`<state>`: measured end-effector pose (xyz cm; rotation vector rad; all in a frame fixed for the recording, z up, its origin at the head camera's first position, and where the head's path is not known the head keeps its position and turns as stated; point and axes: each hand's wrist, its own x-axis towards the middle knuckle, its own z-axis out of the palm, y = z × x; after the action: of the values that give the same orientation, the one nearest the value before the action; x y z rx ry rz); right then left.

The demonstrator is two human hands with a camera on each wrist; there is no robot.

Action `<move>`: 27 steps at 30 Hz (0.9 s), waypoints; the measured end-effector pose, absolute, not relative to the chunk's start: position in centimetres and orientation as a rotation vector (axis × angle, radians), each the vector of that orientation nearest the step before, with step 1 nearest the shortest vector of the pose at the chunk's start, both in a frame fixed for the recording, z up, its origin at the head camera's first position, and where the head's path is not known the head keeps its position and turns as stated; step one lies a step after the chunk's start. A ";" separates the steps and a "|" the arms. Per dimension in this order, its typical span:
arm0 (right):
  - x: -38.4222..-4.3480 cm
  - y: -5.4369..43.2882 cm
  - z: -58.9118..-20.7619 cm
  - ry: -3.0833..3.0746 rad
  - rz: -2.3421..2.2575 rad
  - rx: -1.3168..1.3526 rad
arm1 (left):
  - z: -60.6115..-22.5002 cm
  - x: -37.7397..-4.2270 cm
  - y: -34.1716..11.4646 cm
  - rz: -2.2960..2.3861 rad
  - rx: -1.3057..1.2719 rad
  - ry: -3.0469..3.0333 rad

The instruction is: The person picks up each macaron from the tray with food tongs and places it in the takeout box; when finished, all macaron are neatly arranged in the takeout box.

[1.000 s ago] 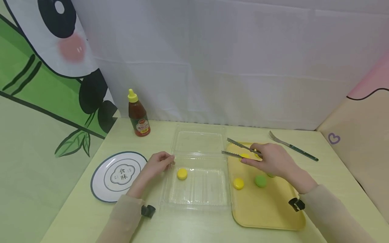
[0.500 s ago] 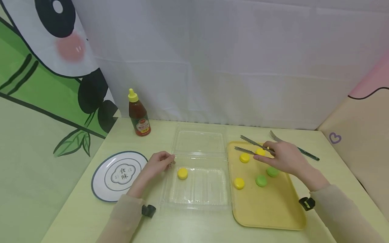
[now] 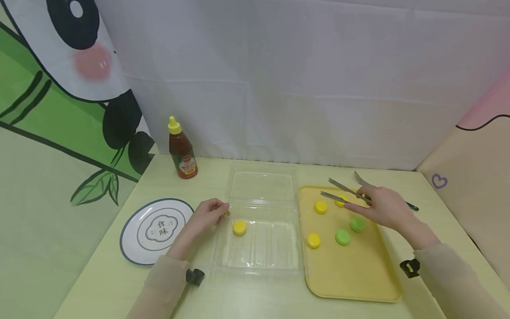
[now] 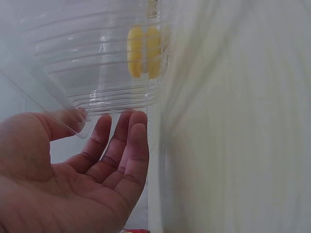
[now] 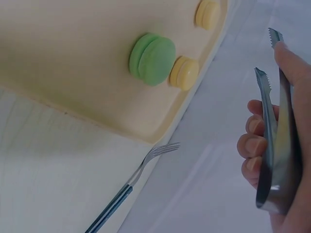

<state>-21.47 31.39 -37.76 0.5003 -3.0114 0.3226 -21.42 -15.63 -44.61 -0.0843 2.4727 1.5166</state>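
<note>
A clear plastic hinged food box (image 3: 259,254) lies with its lid folded back, one yellow macaron (image 3: 239,228) at its left side. My left hand (image 3: 205,217) pinches the box's left edge; in the left wrist view the thumb is on the rim and the fingers (image 4: 133,155) lie against the outer wall. My right hand (image 3: 388,210) grips metal tongs (image 3: 350,189), their serrated arms apart with nothing between them. The tongs hang over the far part of the yellow tray (image 3: 354,277), near a yellow macaron (image 3: 320,207). Green macarons (image 3: 342,237) sit closer to me.
A white plate (image 3: 135,232) with a blue rim lies left of the box, partly behind my left forearm. A sauce bottle (image 3: 183,155) with a yellow cap stands at the back left. Behind the right hand lies a fork (image 3: 361,180), beyond the tray's far right corner.
My right hand has carried the tongs rightward, from the box's right edge to over the tray's back, uncovering the macarons there. The left hand stays at the box's edge.
</note>
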 end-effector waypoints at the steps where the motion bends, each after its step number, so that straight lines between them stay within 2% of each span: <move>1: -21.5 31.6 -37.8 -3.014 0.323 0.494 | -44.6 -21.4 -15.6 1.518 -0.082 2.473; 27: -21.9 34.4 -40.2 -3.068 0.291 0.462 | -45.0 -21.5 -15.5 1.499 -0.094 2.499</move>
<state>-21.88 34.37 -40.21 0.4622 -3.0684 0.2912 -21.49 -15.55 -45.02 -0.0937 2.4985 1.4995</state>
